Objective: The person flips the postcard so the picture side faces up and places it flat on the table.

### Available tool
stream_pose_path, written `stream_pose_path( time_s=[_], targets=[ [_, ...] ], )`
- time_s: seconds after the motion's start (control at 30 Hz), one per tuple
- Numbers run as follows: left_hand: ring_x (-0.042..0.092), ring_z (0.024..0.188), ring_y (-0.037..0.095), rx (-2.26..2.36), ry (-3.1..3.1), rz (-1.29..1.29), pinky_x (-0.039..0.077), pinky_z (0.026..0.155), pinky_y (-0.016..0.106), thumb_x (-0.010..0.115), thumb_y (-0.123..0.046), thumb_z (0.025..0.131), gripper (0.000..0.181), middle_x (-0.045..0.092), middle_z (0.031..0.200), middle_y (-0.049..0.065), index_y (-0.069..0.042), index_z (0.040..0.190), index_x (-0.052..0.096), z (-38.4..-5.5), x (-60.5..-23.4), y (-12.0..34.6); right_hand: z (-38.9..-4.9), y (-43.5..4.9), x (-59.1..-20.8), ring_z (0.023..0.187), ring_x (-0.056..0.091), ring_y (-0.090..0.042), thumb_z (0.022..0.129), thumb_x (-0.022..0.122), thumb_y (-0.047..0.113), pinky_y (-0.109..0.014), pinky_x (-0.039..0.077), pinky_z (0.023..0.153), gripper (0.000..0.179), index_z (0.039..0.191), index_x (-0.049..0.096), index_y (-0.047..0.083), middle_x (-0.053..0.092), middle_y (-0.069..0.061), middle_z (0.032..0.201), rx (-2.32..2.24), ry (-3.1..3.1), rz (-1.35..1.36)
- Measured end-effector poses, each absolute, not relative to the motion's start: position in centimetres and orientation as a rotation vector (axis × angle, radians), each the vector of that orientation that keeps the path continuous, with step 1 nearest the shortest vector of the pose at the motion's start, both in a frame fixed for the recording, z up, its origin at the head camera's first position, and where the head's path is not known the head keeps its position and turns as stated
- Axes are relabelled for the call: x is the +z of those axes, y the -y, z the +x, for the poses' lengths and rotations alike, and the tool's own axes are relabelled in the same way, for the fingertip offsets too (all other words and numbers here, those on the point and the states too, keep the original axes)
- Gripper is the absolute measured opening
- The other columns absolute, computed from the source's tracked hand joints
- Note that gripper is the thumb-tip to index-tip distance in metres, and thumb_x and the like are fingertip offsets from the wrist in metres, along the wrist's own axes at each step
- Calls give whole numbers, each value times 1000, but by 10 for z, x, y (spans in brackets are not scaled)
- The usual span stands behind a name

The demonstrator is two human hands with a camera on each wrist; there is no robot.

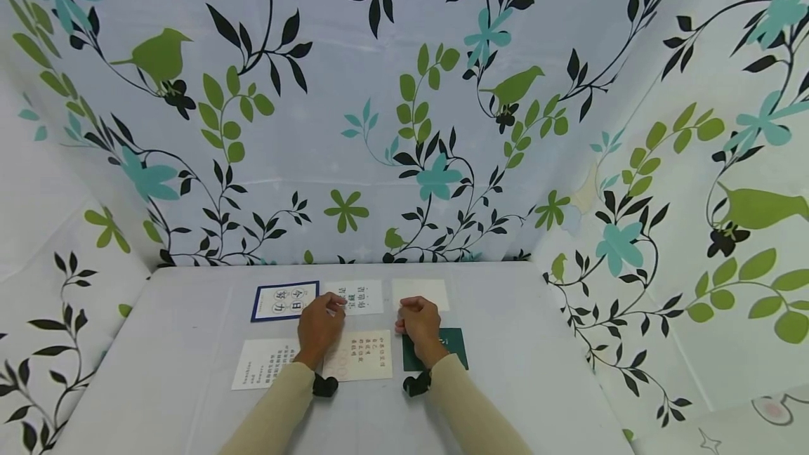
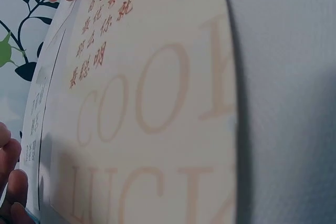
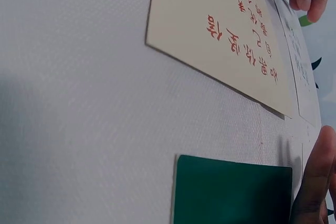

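My left hand (image 1: 321,325) hovers between a blue-bordered card (image 1: 268,302) and a white card with dark characters (image 1: 366,298), its fingers loosely bent with nothing visible in them. Below it lies a cream card with red characters (image 1: 366,357); the left wrist view shows large pale lettering on this card (image 2: 157,93). Over the upper part of a dark green card (image 1: 456,351) is my right hand (image 1: 419,325), loosely curled and holding nothing visible. Just beyond its fingers lies a plain cream card (image 1: 420,290). Whether either hand touches a card, I cannot tell.
Another white card with dark text (image 1: 259,364) lies at the lower left, partly behind the left forearm. All the cards lie flat in two rows on a white-covered table (image 1: 189,343). A leaf-and-bird patterned cloth (image 1: 379,160) hangs behind the table and at both sides.
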State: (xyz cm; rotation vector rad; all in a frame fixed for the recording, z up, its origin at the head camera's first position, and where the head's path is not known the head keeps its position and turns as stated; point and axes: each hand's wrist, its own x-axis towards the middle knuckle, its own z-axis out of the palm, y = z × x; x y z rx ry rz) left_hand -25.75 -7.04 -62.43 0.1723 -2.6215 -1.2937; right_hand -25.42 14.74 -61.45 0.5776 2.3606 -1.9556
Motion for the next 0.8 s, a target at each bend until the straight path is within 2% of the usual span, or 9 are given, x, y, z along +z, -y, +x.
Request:
stream_pose_path(
  time_s=[0.33,0.6,0.8],
  targets=[
    [67,83,19,-1313,2594,106,48,74,34,74,-11,90,14,76,92,2,-16,102,79,-262,-621,53,-258,-155,-613,70,69,-14,98,69,6,-26,60,62,21,118,73,3,72,-11,96,-2005,-2410,593],
    [68,84,19,-1374,2613,77,49,77,37,74,-14,92,12,76,90,-1,-19,101,78,-269,-616,37,-263,-166,-611,74,72,-18,99,70,8,-31,63,67,21,119,74,5,73,-11,99,-1994,-2427,605],
    [69,83,17,-1392,2636,51,49,77,36,74,-16,93,11,77,91,-3,-21,103,78,-272,-612,25,-265,-177,-607,76,73,-22,99,70,6,-33,62,66,23,121,72,1,73,-11,100,-1995,-2448,591]
  ],
)
